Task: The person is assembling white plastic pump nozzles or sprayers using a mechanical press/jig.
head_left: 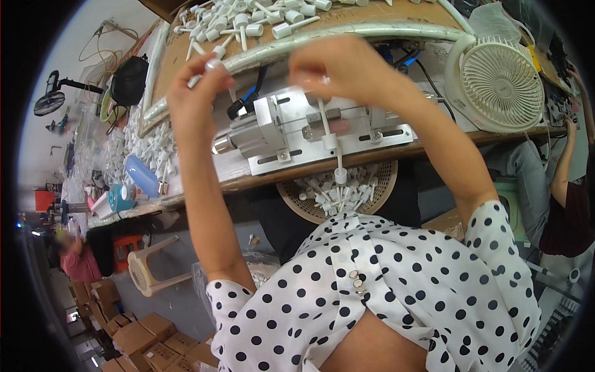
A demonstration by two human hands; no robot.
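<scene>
My left hand (pixel 201 87) is pinched around a white stemmed cap (pixel 214 64), at the near left edge of a heaped tray. My right hand (pixel 334 69) is over the middle of a metal press fixture (pixel 269 124); its fingers are smeared by motion, so I cannot tell whether they hold anything. Below it, one white stemmed cap (pixel 329 141) hangs over the fixture's front part, and another (pixel 340 175) is above a beige basket (pixel 393 186). That basket, below the bench edge in front of me, contains several similar white pieces.
A cardboard-lined tray (pixel 372 30) with a wrapped rim bears a heap of white stemmed caps (pixel 235 18). A white fan (pixel 499 84) stands on the right of the bench. More caps (pixel 149 149) lie at left, near a blue scoop (pixel 141 175). Other people work on both sides.
</scene>
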